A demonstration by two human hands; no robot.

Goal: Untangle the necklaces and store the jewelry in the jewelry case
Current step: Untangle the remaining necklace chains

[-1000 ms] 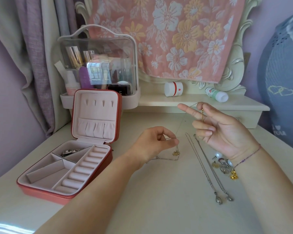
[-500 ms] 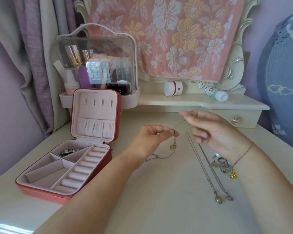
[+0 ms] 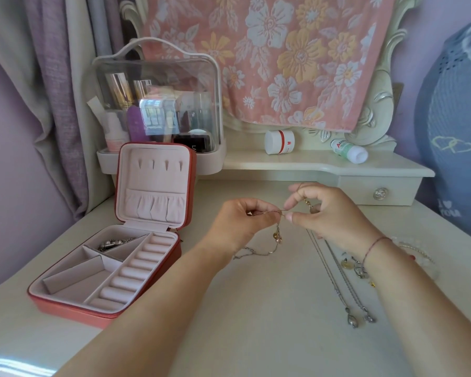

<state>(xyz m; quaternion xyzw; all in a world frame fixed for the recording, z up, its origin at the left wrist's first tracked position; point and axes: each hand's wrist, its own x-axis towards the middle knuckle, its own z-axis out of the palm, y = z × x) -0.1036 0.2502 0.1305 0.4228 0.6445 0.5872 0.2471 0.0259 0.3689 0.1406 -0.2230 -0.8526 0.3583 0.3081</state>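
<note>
Both grips pinch one thin gold chain necklace (image 3: 270, 212) just above the cream bench (image 3: 256, 327).

The left grip (image 3: 245, 221) has its fingers curled round the chain. The right grip (image 3: 329, 216), almost touching it, pinches the same strand between thumb and forefinger, with a gold clasp showing among its fingers. A small gold pendant hangs below the two grips, and the loose tail of the chain lies on the bench under the left wrist. Well left of the left grip stands the open red jewelry case with pink lining (image 3: 104, 314), a silver piece (image 3: 112, 244) in its back compartment. Just below the right grip, two silver pendant necklaces (image 3: 337, 281) lie side by side. The right wrist lies over part of a cluster of small rings and earrings (image 3: 360, 269). Beyond the grips, a white jar (image 3: 279, 141) and a tipped white bottle (image 3: 350, 152) rest on the shelf.
</note>
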